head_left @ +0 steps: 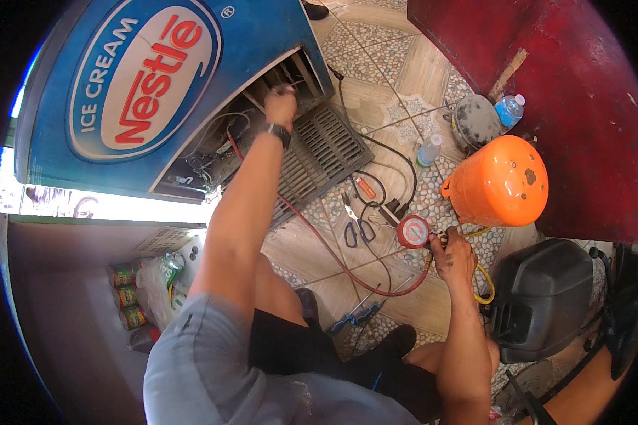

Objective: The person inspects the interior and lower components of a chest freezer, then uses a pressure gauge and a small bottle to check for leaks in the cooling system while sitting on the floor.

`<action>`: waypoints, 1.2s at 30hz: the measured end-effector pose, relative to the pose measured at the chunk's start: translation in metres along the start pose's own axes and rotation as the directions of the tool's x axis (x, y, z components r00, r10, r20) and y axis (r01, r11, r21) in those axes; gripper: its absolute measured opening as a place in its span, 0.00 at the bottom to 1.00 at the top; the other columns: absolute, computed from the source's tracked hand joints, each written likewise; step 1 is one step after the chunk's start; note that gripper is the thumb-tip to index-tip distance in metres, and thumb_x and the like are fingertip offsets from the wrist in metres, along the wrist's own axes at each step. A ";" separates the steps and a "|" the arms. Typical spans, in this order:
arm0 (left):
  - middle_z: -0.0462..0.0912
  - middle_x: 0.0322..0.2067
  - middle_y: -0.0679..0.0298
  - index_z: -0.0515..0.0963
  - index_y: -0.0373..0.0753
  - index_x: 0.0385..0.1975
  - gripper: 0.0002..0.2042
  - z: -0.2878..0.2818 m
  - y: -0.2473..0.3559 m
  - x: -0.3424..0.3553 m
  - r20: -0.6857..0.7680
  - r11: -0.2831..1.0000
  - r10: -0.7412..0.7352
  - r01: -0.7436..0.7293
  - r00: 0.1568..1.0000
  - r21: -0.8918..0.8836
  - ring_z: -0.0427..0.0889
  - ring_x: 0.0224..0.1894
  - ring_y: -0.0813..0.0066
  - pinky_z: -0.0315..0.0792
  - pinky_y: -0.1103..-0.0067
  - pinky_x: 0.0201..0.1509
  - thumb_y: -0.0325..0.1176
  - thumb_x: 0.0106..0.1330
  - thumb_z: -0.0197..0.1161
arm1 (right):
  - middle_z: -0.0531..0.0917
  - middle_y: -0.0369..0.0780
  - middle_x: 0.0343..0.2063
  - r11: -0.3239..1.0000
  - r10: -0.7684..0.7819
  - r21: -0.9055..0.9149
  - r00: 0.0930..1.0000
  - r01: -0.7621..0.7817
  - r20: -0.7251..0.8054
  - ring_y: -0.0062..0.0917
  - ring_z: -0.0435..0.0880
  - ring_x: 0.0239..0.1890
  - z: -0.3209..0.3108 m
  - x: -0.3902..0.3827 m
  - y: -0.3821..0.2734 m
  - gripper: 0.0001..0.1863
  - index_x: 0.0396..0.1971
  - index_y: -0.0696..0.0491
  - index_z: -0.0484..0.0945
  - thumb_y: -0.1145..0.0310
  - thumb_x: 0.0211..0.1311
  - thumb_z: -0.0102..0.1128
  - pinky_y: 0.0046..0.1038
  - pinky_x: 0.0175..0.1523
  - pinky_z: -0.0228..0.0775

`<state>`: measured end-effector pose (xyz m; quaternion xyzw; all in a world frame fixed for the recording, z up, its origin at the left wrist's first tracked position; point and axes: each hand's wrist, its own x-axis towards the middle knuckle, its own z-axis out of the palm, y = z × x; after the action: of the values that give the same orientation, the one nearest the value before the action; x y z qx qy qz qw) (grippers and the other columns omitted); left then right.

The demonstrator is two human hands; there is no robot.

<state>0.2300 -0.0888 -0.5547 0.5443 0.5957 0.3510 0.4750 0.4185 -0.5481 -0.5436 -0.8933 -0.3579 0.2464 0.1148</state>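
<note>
Freezer at ten o'clock, its exposed compartment slanting lengthwise from eight to two. Across the tiled floor, a red panel stands at two, an orange tank near three. The left hand is nearer, over the compartment; I cannot tell whether its grip holds anything. Between four and five o'clock from it, the right hand grips a round gauge by its valve.
</note>
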 end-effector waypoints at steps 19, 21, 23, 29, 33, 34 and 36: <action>0.83 0.57 0.49 0.75 0.30 0.64 0.37 0.030 0.014 0.062 -0.163 1.000 -0.012 0.010 0.987 -0.013 0.81 0.56 0.60 0.70 0.68 0.59 0.60 0.70 0.63 | 0.87 0.52 0.37 0.999 -0.039 0.024 0.999 0.039 -0.010 0.52 0.86 0.43 0.004 -0.008 0.005 0.23 0.45 0.57 0.77 0.51 0.65 0.66 0.50 0.49 0.75; 0.83 0.57 0.50 0.75 0.33 0.65 0.36 0.029 0.012 0.060 -0.176 0.994 0.105 -0.105 0.979 0.013 0.80 0.58 0.58 0.70 0.68 0.60 0.60 0.71 0.62 | 0.87 0.52 0.37 0.997 -0.054 0.046 0.999 0.054 -0.004 0.52 0.86 0.42 0.005 -0.007 0.001 0.23 0.45 0.57 0.77 0.51 0.65 0.66 0.49 0.48 0.75; 0.82 0.59 0.51 0.75 0.35 0.66 0.35 0.026 0.007 0.061 -0.153 0.973 0.217 -0.226 0.964 -0.045 0.80 0.59 0.56 0.70 0.68 0.61 0.59 0.71 0.62 | 0.87 0.52 0.36 0.997 -0.053 0.051 0.999 0.053 0.010 0.52 0.86 0.42 0.005 -0.005 -0.003 0.23 0.44 0.57 0.77 0.51 0.65 0.66 0.49 0.48 0.75; 0.87 0.50 0.55 0.79 0.36 0.58 0.24 0.037 0.006 0.055 -0.180 0.954 0.275 -0.292 0.944 -0.071 0.83 0.52 0.63 0.71 0.68 0.57 0.49 0.74 0.63 | 0.87 0.52 0.36 0.997 -0.060 0.049 0.998 0.061 -0.024 0.52 0.86 0.42 0.002 -0.007 -0.002 0.22 0.42 0.58 0.77 0.53 0.64 0.66 0.48 0.48 0.75; 0.89 0.45 0.56 0.81 0.34 0.55 0.20 0.023 0.010 0.069 -0.240 0.984 0.174 -0.178 0.955 0.004 0.85 0.46 0.66 0.73 0.68 0.55 0.45 0.74 0.64 | 0.87 0.51 0.36 0.998 -0.054 0.042 0.998 0.053 0.019 0.51 0.86 0.43 -0.001 -0.007 -0.011 0.22 0.42 0.57 0.77 0.52 0.64 0.66 0.49 0.48 0.75; 0.89 0.44 0.56 0.81 0.34 0.55 0.20 0.028 0.008 0.068 -0.256 0.985 0.171 -0.168 0.951 0.034 0.85 0.46 0.66 0.73 0.68 0.54 0.45 0.74 0.64 | 0.87 0.51 0.36 0.997 -0.063 0.047 0.998 0.062 0.010 0.51 0.86 0.42 0.000 -0.007 -0.008 0.21 0.41 0.57 0.77 0.53 0.64 0.66 0.48 0.48 0.75; 0.89 0.43 0.54 0.82 0.34 0.53 0.21 0.037 0.001 0.064 -0.205 0.958 0.261 -0.279 0.944 -0.065 0.85 0.46 0.64 0.73 0.68 0.54 0.46 0.74 0.65 | 0.87 0.51 0.35 0.995 -0.082 0.057 0.997 0.082 -0.008 0.51 0.87 0.41 0.002 -0.007 -0.002 0.20 0.41 0.57 0.77 0.54 0.64 0.67 0.47 0.47 0.75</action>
<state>0.2677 -0.0297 -0.5763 0.5612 0.5421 0.4914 0.3869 0.4122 -0.5514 -0.5418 -0.8749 -0.3866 0.2492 0.1514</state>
